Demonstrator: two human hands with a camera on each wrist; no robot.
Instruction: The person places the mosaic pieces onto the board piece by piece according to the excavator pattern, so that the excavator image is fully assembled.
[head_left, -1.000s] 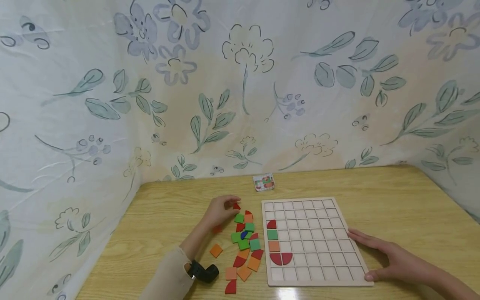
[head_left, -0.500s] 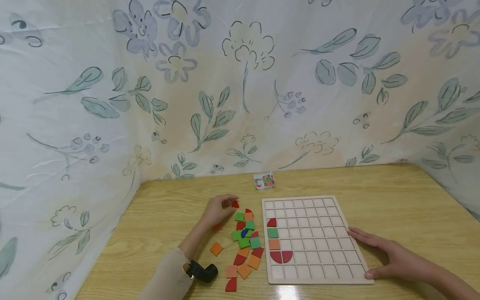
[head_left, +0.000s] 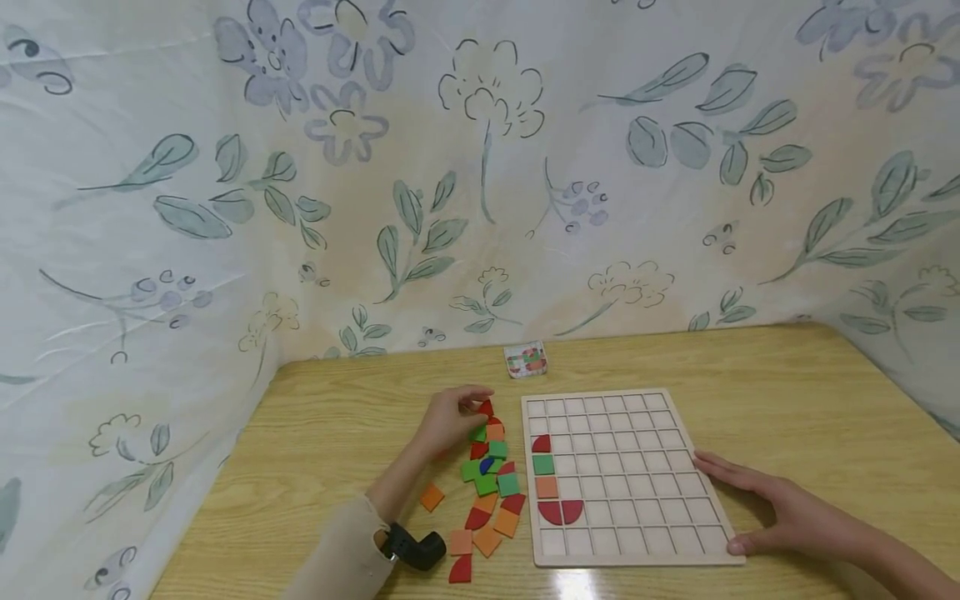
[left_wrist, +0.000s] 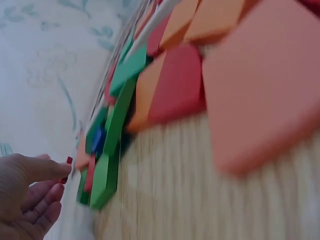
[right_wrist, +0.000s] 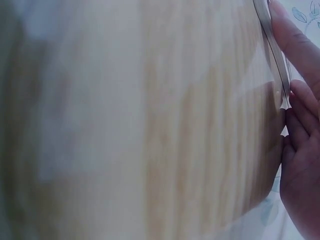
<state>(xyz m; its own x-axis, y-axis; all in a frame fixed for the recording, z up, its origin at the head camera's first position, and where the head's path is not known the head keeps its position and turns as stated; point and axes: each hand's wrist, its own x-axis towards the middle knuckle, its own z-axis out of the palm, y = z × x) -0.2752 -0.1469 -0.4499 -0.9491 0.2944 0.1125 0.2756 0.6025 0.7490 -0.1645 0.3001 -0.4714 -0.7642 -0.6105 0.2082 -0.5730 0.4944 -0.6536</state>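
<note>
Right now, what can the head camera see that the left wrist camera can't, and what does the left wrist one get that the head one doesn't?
Only the head view shows the right hand, the picture card, the black wrist device and the whole grid board.

Only the left wrist view gives a close side look at the salmon tile, with its thick edge.

Both show the left hand pinching a red piece, the blue piece, the tabletop and the patterned cloth.

No lettering, brand or number can be read in any of the 3 views; on the small card [head_left: 526,360], only a printed pattern of coloured shapes can be discerned.
</note>
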